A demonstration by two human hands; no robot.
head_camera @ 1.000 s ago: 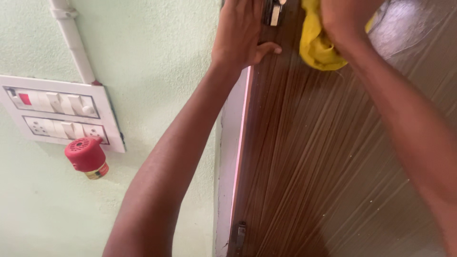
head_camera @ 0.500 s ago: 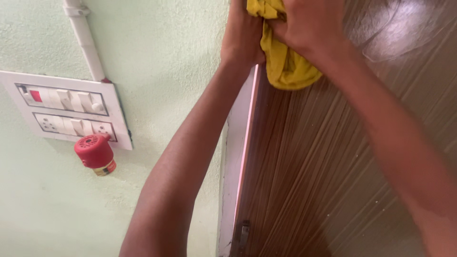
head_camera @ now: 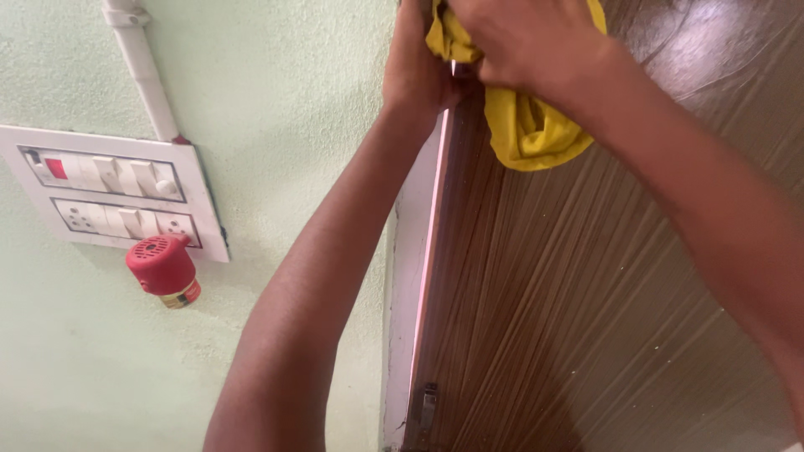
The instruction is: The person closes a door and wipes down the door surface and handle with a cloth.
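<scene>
Single head-worn view, tilted upward along a wooden door (head_camera: 586,318) edge. Close range. Wall (head_camera: 276,100) left, door right.

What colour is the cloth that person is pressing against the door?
Yellow. The cloth shows best in the head view, bunched under the right hand.

1. The yellow cloth (head_camera: 529,125) bunched under my right hand (head_camera: 523,42) is soft, matt fabric, creased into folds.
2. The door (head_camera: 586,318) below the cloth is wood-grain laminate, brown and streaked, smooth with a faint gloss that catches light near its top.
3. The door's edge strip, by my left hand (head_camera: 414,71), looks like smooth, pale plastic or paint.
4. The wall (head_camera: 276,125) left of the door is pale green plaster, matt and finely rough.
5. The switch panel (head_camera: 113,192) on that wall is glossy white plastic.
6. The red plug-in device (head_camera: 157,266) under the panel is matt plastic.
7. A small metal fitting (head_camera: 428,403) low on the door's edge looks dull.
</scene>
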